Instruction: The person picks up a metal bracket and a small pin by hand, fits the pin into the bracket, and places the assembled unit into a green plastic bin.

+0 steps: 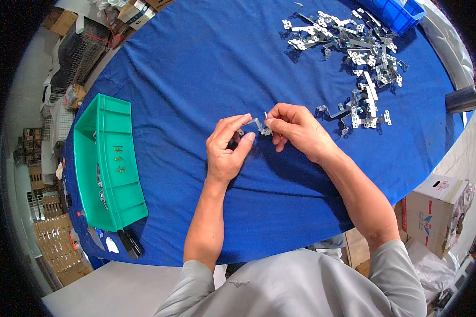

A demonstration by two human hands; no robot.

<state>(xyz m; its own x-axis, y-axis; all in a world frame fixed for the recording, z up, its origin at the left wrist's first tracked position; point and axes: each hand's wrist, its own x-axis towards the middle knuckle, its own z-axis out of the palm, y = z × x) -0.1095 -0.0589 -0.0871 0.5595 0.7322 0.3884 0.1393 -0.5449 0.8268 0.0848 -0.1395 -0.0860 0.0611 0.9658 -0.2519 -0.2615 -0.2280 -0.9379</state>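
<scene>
A small bent metal bracket [259, 126] is held between my two hands above the blue cloth [195, 63]. My left hand [228, 148] pinches its left end between thumb and fingers. On the other side, my right hand [296, 128] grips the right end, with the thumb and index finger closed on it. The fingers hide parts of the bracket. To the right and further back lies a loose pile of similar metal parts [367, 53], its nearest pieces close to my right forearm.
A green bin [124, 174] with a few metal parts in it stands at the left. Beside its near corner lies a black object [130, 244]. A blue bin [394, 16] is at the back right. A cardboard box [433, 211] stands beyond the table's right edge.
</scene>
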